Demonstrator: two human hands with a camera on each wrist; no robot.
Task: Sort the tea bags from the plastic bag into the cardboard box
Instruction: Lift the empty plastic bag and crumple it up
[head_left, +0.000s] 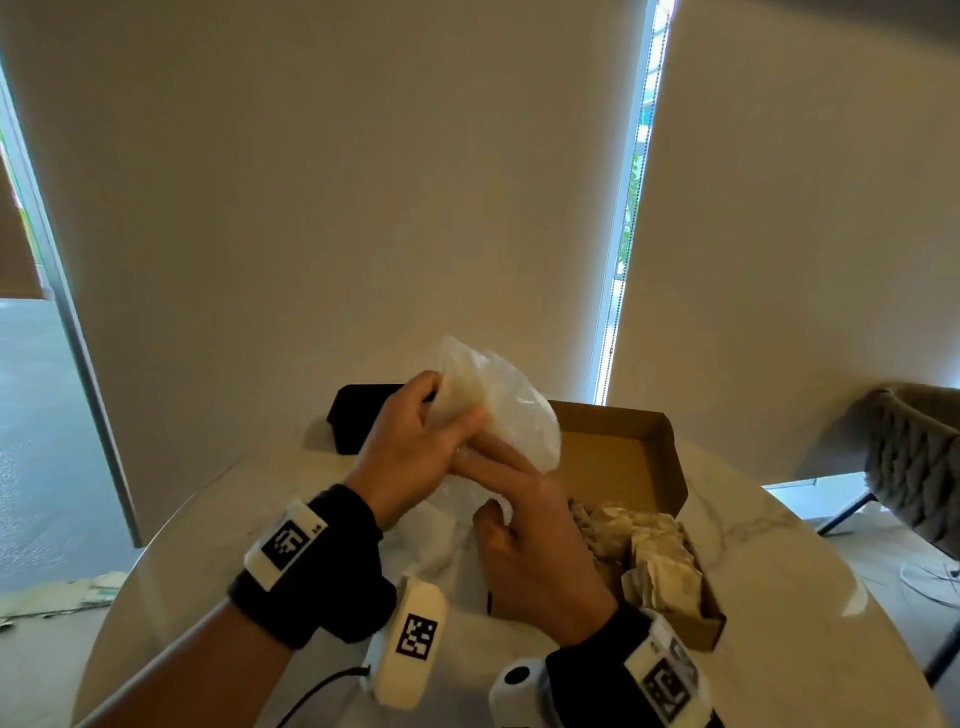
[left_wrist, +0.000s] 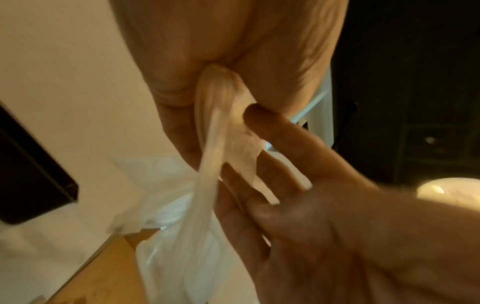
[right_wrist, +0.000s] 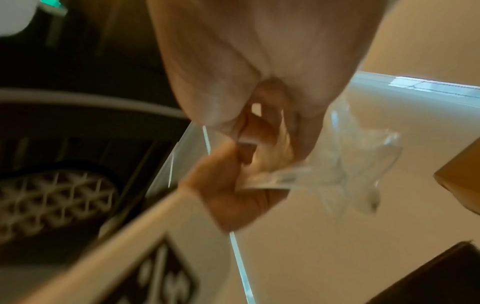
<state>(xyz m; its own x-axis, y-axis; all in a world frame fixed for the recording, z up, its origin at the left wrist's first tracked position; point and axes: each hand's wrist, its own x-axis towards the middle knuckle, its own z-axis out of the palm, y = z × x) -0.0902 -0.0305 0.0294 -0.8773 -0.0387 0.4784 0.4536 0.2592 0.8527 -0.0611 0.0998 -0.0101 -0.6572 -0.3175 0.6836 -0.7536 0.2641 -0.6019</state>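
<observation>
Both hands hold a crumpled clear plastic bag (head_left: 498, 400) up above the table, just left of the open cardboard box (head_left: 670, 457). My left hand (head_left: 452, 415) grips the bag's upper part, and the left wrist view shows a twisted strand of plastic (left_wrist: 210, 144) pinched in it. My right hand (head_left: 488, 483) lies under the bag with its fingers along it and its thumb pinching the lower plastic (right_wrist: 350, 164). Several tea bags (head_left: 654, 551) lie heaped in the near end of the box. I cannot tell whether any are in the bag.
The round white marble table (head_left: 779, 545) carries the box on the right and a black box (head_left: 358, 415) at the back left. A quilted grey chair (head_left: 914, 457) stands off to the right. Papers lie on the floor at the left.
</observation>
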